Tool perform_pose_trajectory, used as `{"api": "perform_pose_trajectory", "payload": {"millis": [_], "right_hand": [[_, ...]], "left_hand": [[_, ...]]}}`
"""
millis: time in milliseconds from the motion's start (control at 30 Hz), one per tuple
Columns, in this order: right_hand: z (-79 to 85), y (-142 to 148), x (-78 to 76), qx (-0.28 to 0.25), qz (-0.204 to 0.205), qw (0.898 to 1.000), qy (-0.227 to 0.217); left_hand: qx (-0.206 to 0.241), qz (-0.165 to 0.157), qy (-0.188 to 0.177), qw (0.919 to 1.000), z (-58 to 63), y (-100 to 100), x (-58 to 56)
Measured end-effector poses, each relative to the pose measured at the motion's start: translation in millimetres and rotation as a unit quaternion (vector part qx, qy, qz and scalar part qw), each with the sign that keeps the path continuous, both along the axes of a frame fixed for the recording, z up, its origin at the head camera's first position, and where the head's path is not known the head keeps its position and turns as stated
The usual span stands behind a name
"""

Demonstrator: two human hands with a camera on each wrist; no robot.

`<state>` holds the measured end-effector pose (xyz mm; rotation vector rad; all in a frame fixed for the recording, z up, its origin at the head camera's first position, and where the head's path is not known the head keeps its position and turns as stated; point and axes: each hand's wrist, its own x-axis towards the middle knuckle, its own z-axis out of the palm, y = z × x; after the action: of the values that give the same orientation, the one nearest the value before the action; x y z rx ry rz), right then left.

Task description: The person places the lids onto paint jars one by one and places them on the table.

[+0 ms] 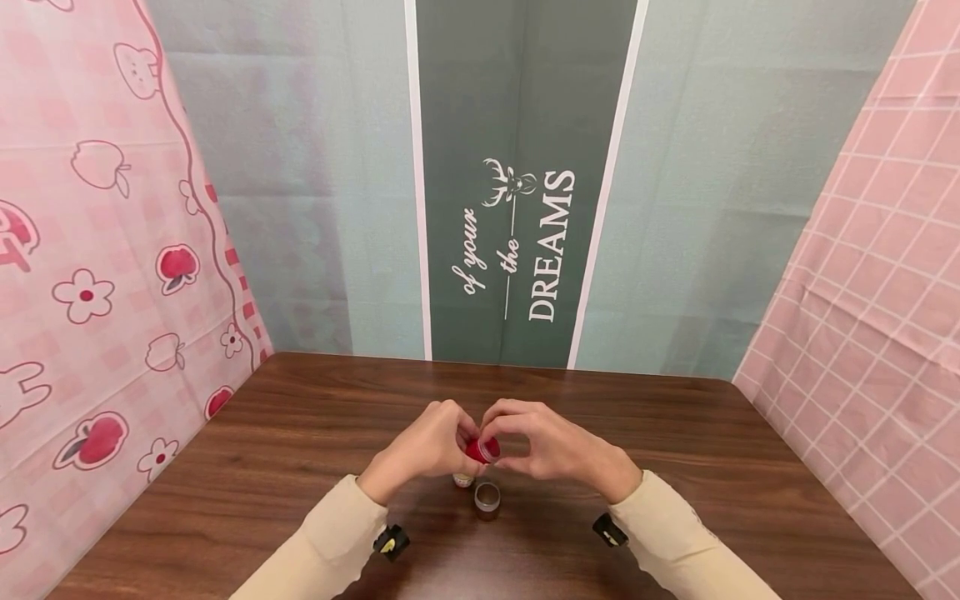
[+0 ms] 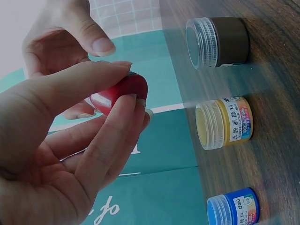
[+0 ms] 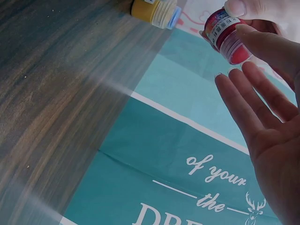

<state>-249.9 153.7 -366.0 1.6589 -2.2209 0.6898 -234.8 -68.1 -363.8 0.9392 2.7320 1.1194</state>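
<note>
A small red gouache paint jar with a clear ribbed lid is held up above the table. My left hand grips its body between thumb and fingers, covering much of it in the left wrist view. The lid faces my right hand. Two of the right hand's fingers stretch out below the lid in the right wrist view, while one digit reaches to the jar's near side. Beneath the hands stand a dark brown paint jar, a yellow paint jar and a blue paint jar.
The jars stand in a row on the dark wood table. A green banner with white lettering hangs behind its far edge. Pink patterned cloths hang at the left and right sides.
</note>
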Motion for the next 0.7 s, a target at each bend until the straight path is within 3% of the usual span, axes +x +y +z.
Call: {"api": "perform_pose_trajectory", "payload": {"millis": [533,700], "right_hand": [[-0.4,-1.3,0.8,0.010,0.000,1.000,0.010],[-0.2,-2.7,1.8,0.009,-0.007,0.999,-0.037]], "left_hand": [[0.001,-0.001,-0.004,1.0000,0.5,0.9,0.0],[-0.002,0.005,-0.007,1.0000,1.1,2.0,-0.3]]}}
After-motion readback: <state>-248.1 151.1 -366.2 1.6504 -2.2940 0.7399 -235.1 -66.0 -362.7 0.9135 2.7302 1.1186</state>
